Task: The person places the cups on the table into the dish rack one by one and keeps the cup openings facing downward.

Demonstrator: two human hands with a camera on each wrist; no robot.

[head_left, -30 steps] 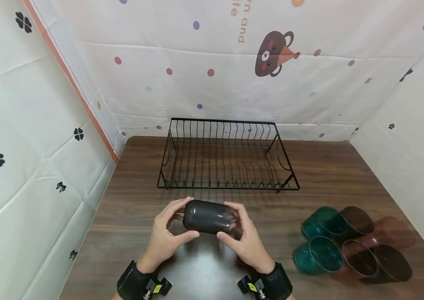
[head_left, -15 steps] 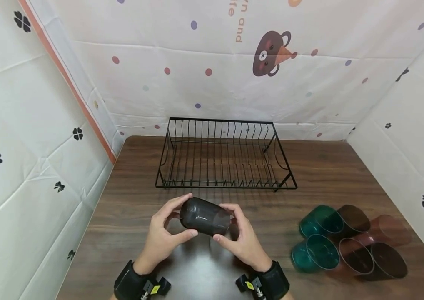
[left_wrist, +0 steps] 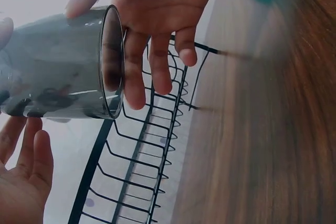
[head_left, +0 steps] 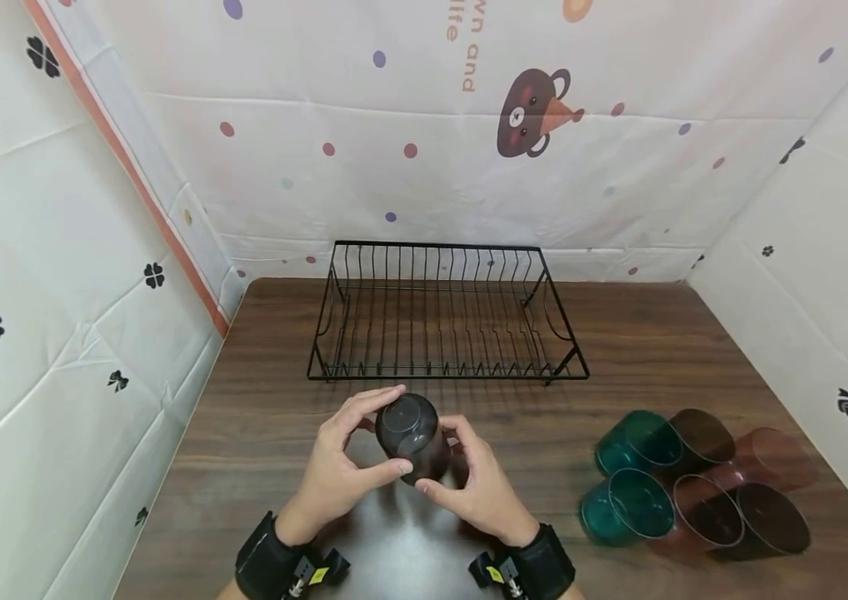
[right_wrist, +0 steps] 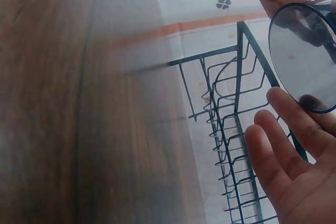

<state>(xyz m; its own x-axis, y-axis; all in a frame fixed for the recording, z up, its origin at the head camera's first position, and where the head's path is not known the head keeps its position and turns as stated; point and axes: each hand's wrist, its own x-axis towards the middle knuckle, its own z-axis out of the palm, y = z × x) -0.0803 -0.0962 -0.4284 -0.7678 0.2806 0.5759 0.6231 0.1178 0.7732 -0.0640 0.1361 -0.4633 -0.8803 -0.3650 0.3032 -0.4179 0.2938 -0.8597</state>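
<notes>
Above the table's middle, both hands hold a dark grey see-through glass (head_left: 411,429). My left hand (head_left: 337,467) grips it from the left with the thumb at its near side and fingers at the far side. From the right, my right hand (head_left: 480,483) pinches it near the rim. The closed base is tipped up toward the head camera. In the left wrist view the glass (left_wrist: 58,66) lies sideways with its open rim toward the right hand (left_wrist: 160,3). The right wrist view shows the round rim of the glass (right_wrist: 302,51) above the right hand's fingers (right_wrist: 268,153).
Behind the hands stands a black wire dish rack (head_left: 454,377). On the right of the wooden table (head_left: 244,433) several tumblers are grouped: teal ones (head_left: 626,508), pinkish ones (head_left: 772,458) and brown ones (head_left: 772,517). Patterned white sheets (head_left: 281,183) enclose the back and sides.
The hands have turned the glass from lying crosswise to tilted, so its base now faces up toward the head camera. The fingers have stayed around it, and the hands are slightly closer together.
</notes>
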